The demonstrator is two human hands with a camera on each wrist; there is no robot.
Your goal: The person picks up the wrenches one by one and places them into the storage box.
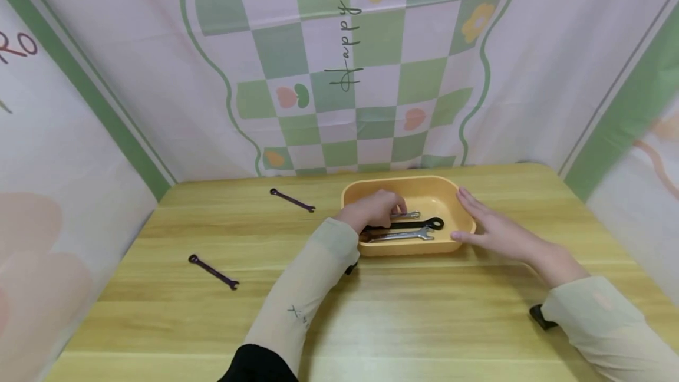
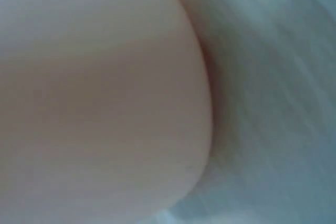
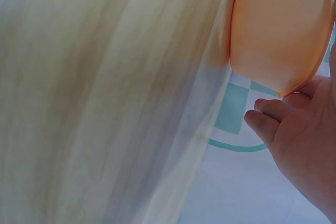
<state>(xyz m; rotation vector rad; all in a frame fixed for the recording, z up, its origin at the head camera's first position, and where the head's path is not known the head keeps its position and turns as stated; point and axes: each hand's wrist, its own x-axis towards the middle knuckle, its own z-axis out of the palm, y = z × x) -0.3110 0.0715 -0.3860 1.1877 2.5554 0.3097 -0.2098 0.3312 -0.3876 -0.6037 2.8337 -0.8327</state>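
A yellow plastic tray (image 1: 451, 193) stands at the back of the table with several wrenches in it. My left hand (image 1: 373, 208) reaches over its left side, fingers bent down onto a small silver wrench (image 1: 412, 214), which they pinch; its other end is hidden beneath them. Just in front lie a black wrench (image 1: 419, 224) and another silver wrench (image 1: 408, 234). Against the tray's right end rests my right hand (image 1: 498, 231), fingers extended along the outside and thumb at the front corner. The right wrist view shows this hand (image 3: 304, 129) touching the tray's rim (image 3: 310, 82).
Two dark purple wrenches lie on the wooden table (image 1: 424, 323) left of the tray: one toward the back (image 1: 292, 200), one nearer the front (image 1: 213, 272). A checked cloth (image 1: 329, 63) hangs behind the table. Blurred skin fills much of the left wrist view.
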